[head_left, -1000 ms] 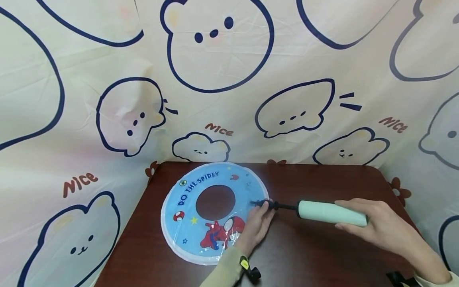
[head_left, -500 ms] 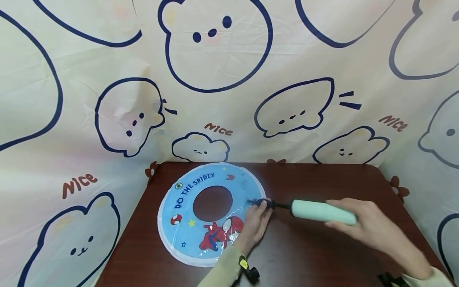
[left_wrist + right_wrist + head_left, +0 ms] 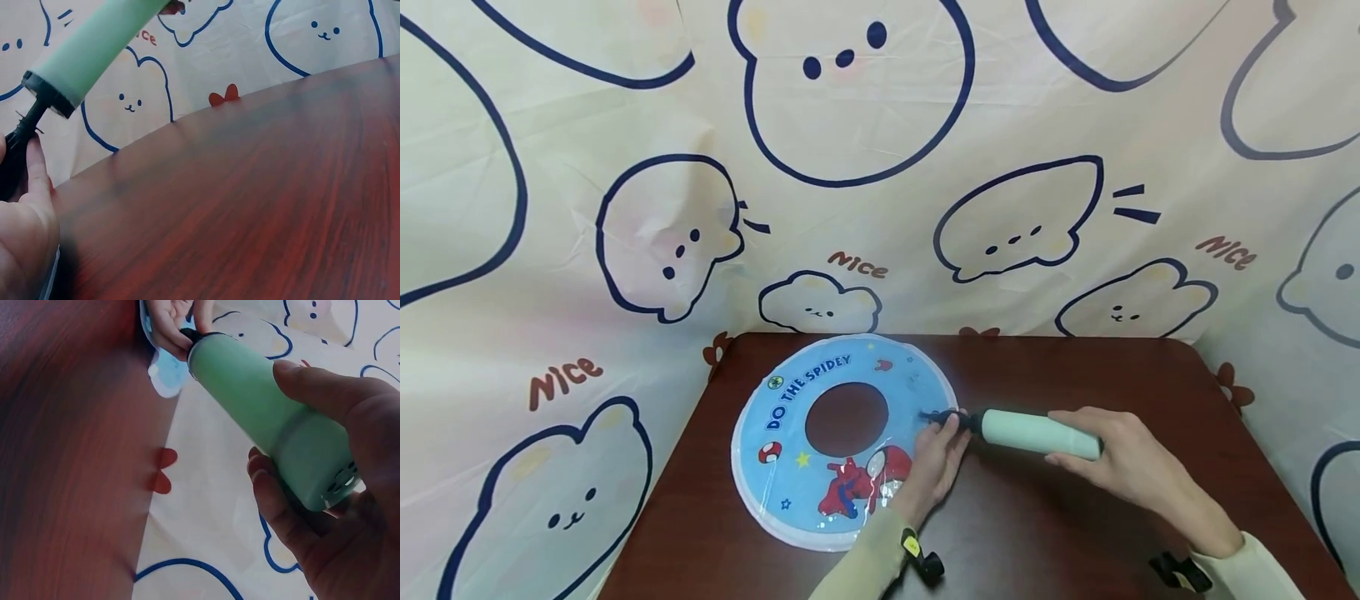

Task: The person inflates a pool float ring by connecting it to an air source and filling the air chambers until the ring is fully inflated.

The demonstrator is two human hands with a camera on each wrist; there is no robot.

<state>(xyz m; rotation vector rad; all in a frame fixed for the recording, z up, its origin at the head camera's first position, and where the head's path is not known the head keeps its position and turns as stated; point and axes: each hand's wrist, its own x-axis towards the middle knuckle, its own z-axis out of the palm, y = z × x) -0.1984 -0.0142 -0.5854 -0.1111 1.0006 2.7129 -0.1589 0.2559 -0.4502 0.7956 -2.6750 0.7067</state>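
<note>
A blue, round inflatable swim ring (image 3: 767, 492) with a white rim and printed red figures lies on the table in the head view. At its right edge, my left hand (image 3: 931, 467) grips the black end of a pale green hand pump (image 3: 1037, 432). My right hand (image 3: 1123, 454) holds the far end of the green barrel, thumb and fingers on opposite sides, as the right wrist view also shows. A short black rod (image 3: 39, 112) shows between barrel and left hand in the left wrist view. The tip over the ring is partly hidden by fingers.
The dark brown wooden table (image 3: 1075, 517) reaches back to a cream cloth (image 3: 910, 225) printed with blue-outlined bears, which hangs behind it and along both sides. Black wrist cameras (image 3: 931, 568) are strapped on near the sleeves.
My right hand has pushed the green barrel left toward my left hand, and the long stretch of black rod has mostly gone into it. My left hand stays at the ring's edge.
</note>
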